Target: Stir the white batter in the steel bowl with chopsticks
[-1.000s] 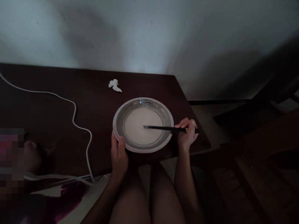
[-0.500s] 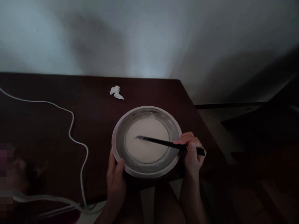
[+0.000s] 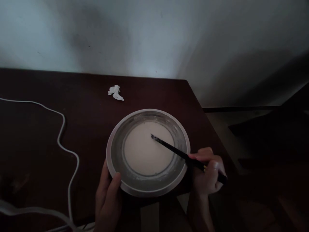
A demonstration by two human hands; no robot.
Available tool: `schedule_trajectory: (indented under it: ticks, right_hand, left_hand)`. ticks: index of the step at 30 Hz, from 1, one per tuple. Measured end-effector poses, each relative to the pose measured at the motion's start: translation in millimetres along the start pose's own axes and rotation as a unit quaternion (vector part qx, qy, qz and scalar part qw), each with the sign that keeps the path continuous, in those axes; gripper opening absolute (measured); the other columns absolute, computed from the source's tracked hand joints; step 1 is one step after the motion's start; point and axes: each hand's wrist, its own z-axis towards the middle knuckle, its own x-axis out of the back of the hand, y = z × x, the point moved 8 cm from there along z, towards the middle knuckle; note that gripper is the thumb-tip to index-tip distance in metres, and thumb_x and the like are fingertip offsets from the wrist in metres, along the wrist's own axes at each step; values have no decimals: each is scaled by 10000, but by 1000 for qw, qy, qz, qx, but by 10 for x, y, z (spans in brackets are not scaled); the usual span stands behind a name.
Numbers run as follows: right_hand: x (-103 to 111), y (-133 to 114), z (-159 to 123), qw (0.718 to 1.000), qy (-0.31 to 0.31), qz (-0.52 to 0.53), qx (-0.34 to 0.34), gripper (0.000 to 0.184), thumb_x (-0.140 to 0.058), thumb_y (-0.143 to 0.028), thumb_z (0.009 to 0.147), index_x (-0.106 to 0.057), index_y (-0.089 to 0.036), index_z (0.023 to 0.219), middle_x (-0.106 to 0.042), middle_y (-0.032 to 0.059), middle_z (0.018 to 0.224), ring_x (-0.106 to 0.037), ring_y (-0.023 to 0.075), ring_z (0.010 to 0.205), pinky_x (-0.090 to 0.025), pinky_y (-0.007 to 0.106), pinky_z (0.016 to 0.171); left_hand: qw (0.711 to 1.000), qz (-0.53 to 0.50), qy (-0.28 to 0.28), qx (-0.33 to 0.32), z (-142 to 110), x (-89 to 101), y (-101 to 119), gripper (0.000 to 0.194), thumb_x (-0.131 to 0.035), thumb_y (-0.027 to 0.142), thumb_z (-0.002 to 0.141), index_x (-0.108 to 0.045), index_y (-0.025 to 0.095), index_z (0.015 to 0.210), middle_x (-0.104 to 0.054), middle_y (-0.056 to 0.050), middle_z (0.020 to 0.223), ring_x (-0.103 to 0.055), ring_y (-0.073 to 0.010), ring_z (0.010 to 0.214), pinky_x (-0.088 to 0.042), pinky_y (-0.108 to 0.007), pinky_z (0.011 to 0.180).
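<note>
A round metal basin [image 3: 149, 190] holds a smooth off-white liquid [image 3: 145, 151]. My left hand [image 3: 108, 196] grips it at the near left, thumb over the rim and fingers against the outer side. In my right hand [image 3: 209, 170] is a pair of black chopsticks [image 3: 173, 149], with a gold mark near the grip. Their whitish-coated tips are over the liquid; whether they touch it I cannot tell. They slant up to the left across the basin's right rim. The basin's underside is hidden.
The dark brown table [image 3: 84, 112] meets a pale wall [image 3: 154, 38] at the back. A crumpled white tissue [image 3: 116, 92] lies behind the basin. White cable [image 3: 64, 127] winds along the left side. The table's right edge is close by.
The chopstick tips have moved right and away from me across the liquid, and my right hand has shifted right and nearer. The basin appears slightly larger and closer; the view has shifted.
</note>
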Motion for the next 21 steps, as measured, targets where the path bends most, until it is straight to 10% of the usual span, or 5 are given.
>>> schedule_trajectory:
  ticks: [6,10,15,21]
  right_hand:
    - [-194,-11,-26,993,-118,-5,4,287,-466,-242,946,-722,-252,818,-742,14,721,-622,190,655,-431,396,667]
    - [-22,33,-17,1000,-10,8,-8,325,-447,-271,956,-697,-245,750,-704,0,641,-561,168,578,-391,374,626]
    - [-165,-1,-52,995,-104,8,2,310,-465,-299,951,-729,-258,793,-724,12,674,-594,185,606,-415,392,639]
    - [-19,12,-47,999,-15,21,-34,332,-437,-303,940,-679,-255,717,-673,12,603,-543,183,539,-399,403,623]
  left_hand:
    - [998,-41,-49,8,13,-52,-158,627,-635,477,849,-525,324,1447,-617,-29,1419,-518,-306,1366,-473,-350,1104]
    - [998,-36,-50,0,23,-51,-217,611,-621,468,860,-519,339,1449,-617,-8,1420,-520,-296,1365,-468,-338,1107]
    - [999,-3,-46,-16,3,-59,2,557,-636,455,850,-583,337,1392,-681,-10,1328,-582,-305,1299,-506,-361,1073]
    - [996,32,-74,-39,-19,-78,81,542,-599,430,886,-556,342,1418,-700,-11,1294,-604,-289,1273,-553,-340,1010]
